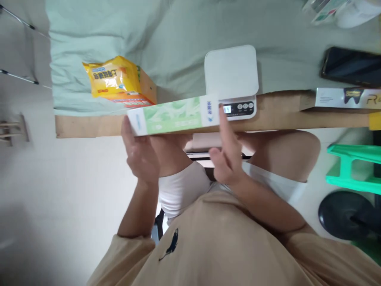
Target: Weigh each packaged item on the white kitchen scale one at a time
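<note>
- The left hand (139, 153) grips one end of a long green-and-white box (174, 116), fingers curled under it
- The right hand (226, 153) rests spread against the other end, fingers straight
- The box hovers at the wooden table edge (282, 115) — just before a white scale (231, 81) on pale green cloth (178, 35)
- A yellow packet (114, 81) lies left; white floor (74, 190) below

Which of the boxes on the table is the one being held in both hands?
The long green-and-white box, gripped at its ends by the left hand and right hand.
</note>
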Available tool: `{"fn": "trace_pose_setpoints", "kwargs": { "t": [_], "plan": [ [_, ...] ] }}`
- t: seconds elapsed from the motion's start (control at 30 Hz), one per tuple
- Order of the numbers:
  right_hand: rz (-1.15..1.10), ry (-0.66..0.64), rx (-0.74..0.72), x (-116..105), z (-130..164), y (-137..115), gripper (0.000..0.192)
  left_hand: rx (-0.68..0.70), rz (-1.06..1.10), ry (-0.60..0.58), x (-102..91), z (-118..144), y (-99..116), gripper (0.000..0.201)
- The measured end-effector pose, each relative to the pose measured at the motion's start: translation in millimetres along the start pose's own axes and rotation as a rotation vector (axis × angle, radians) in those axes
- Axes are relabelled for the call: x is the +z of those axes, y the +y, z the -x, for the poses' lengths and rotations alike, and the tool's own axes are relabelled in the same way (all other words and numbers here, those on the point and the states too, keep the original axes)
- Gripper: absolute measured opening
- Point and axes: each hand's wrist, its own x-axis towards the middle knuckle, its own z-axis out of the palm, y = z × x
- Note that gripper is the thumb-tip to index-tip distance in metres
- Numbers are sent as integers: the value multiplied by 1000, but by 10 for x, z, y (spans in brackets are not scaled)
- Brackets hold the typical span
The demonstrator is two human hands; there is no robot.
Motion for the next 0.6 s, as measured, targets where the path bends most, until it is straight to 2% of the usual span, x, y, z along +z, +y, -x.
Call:
{"fn": "trace_pose_setpoints", "kwargs": {
  "t": [0.1, 0.2, 0.3, 0.4, 0.5, 0.6],
  "plan": [
    [-31, -104, 8, 405, 12, -9, 76, -95, -51, 78, -409, -69, -96, 86],
    [-57, -182, 80, 725, -109, 68, 78, -114, -91, 200, -673, -234, -231, 85],
    [-75, -240, 111, 927, -244, 111, 78, -125, -110, 235, -871, -390, -391, 79],
    [-78, -253, 130, 1037, -313, 113, 75, -101, -93, 250, -1047, -498, -542, 76],
    [-75, -250, 139, 1083, -328, 103, 72, -23, -90, 177, -1178, -550, -637, 69],
    [-73, -234, 156, 1090, -332, 103, 71, 32, -150, 8, -1248, -562, -683, 71]
  ]
}}
